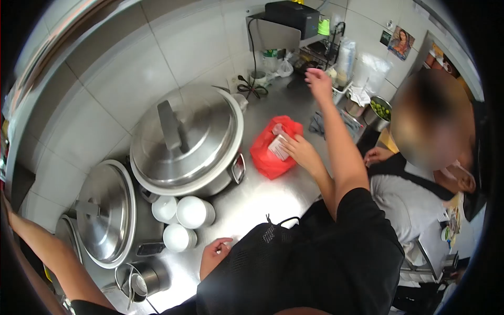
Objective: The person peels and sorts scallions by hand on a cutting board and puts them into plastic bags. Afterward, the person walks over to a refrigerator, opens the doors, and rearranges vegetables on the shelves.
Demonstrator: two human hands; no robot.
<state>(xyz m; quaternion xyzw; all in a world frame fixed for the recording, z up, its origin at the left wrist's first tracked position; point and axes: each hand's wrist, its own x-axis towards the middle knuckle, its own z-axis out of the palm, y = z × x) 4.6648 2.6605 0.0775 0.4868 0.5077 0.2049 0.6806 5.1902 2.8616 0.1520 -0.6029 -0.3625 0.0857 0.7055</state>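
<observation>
Bag (269,165) of red plastic sits on the bench (257,202), a hand (301,150) resting at its white label (276,149), gripping or not I cannot tell. My right hand (321,88) is raised past it, fingers loosely parted and empty; I seem mid-handling, and lifting the bag would call for fingers closed round it.

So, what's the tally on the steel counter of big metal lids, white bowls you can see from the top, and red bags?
Big metal lids: 3, one only partly in view
White bowls at the top: 3, not counting any stacked beneath
Red bag: 1
Total: 7
</observation>
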